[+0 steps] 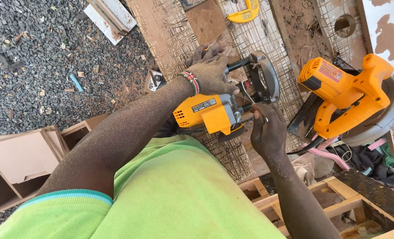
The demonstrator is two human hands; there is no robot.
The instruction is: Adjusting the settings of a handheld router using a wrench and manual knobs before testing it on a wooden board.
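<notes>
A small yellow circular saw (208,113) with a grey round blade guard (267,77) rests on a scored wooden board (170,35). My left hand (210,73), with a beaded bracelet on the wrist, is closed over the top of the saw's body. My right hand (267,132) sits just below the guard. It pinches a thin metal tool (251,96) that points up at the saw's blade side. Both arms are dusted with sawdust. My green shirt hides what lies under the saw's rear.
A bigger yellow saw (343,93) lies to the right, close to my right hand. A yellow clamp (245,15) sits at the top. Open wooden boxes (24,163) stand on gravel at the left. A wooden frame (338,208) is at the lower right.
</notes>
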